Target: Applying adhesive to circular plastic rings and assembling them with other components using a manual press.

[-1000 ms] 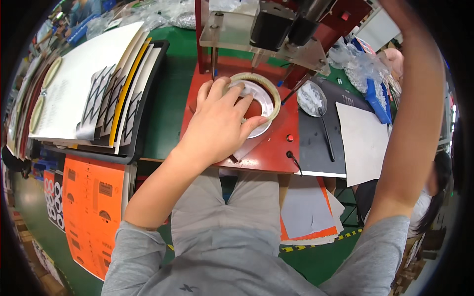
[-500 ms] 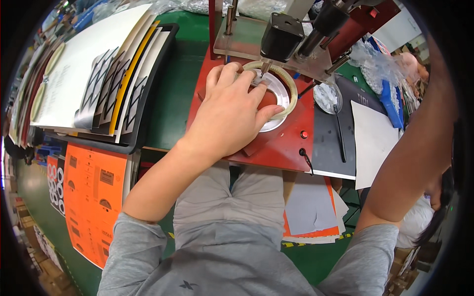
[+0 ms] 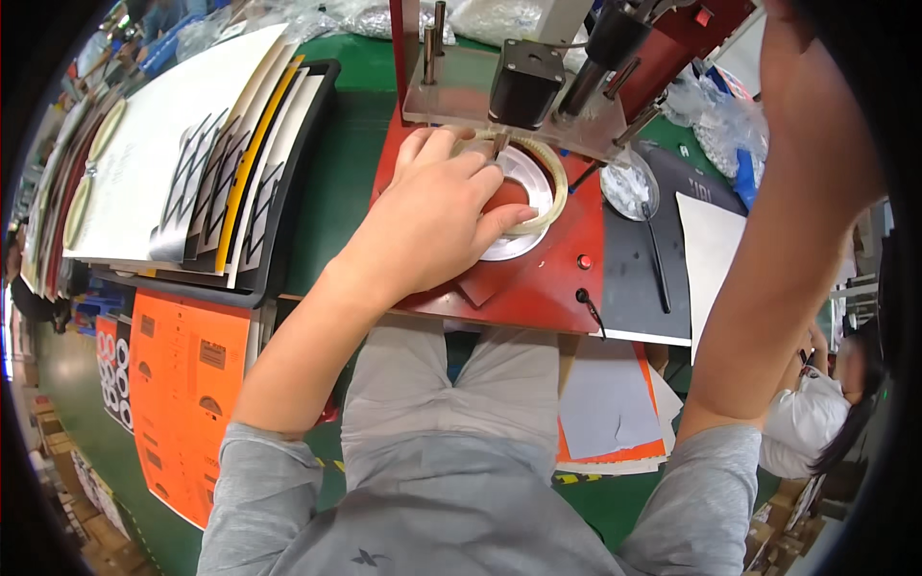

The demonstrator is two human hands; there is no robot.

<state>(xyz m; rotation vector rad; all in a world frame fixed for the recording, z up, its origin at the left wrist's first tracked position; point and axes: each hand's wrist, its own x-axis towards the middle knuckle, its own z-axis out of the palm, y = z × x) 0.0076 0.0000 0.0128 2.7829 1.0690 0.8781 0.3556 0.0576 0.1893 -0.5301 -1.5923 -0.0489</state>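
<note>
White flat ring (image 3: pixel 543 196) and cream round ring (image 3: pixel 561 192) already lie on flat red base (image 3: pixel 552 288), beneath spread left hand (image 3: pixel 444 204), not yet lifted off. Right hand out of view; cannot tell its state.

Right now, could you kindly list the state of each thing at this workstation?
Left hand: laid over both rings; grip unclear.
Right hand: out of view, forearm raised.
Cream ring: partly covered.
White ring: partly covered.
Clear machine plate: above the red base, apart.
Clear dish: uncovered, holding white material.
Black stick: one end at the dish.
Black tray: loaded with sheets.
</note>
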